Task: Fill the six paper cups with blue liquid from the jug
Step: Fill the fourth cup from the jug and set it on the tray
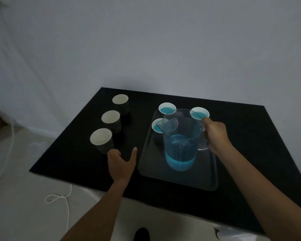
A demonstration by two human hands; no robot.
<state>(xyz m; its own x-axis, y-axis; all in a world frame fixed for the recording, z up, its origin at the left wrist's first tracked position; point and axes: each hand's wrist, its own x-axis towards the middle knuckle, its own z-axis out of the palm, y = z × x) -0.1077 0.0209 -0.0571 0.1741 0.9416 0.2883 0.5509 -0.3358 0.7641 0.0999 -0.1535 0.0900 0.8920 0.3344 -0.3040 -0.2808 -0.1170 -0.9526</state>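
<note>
at the left of the frame a white cord [59, 197] loops on the pale floor [21, 188] beside the black worktop [250, 136]. on the worktop's left part three paper cups stand upright in a slanted row, all showing white, dry insides: the nearest empty cup [101, 140], the middle empty cup [111, 121] and the far empty cup [120, 103]. the left hand [121, 162] hovers low just below and right of the nearest empty cup, its grip spread, thumb out to the right, holding nothing.

right of centre a dark tray [207, 176] lies on the worktop. at its far end stand three paper cups holding blue liquid: the front-left filled cup [156, 126], the back-left filled cup [167, 108] and the back-right filled cup [199, 113], the first and last partly hidden behind the jug. the clear measuring jug [180, 141] is upright over the tray, whether resting on it or just lifted cannot be told; blue liquid [179, 160] fills roughly its lower half. the right hand [215, 136] has its grip closed around the jug's handle [204, 145] on the jug's right side.
</note>
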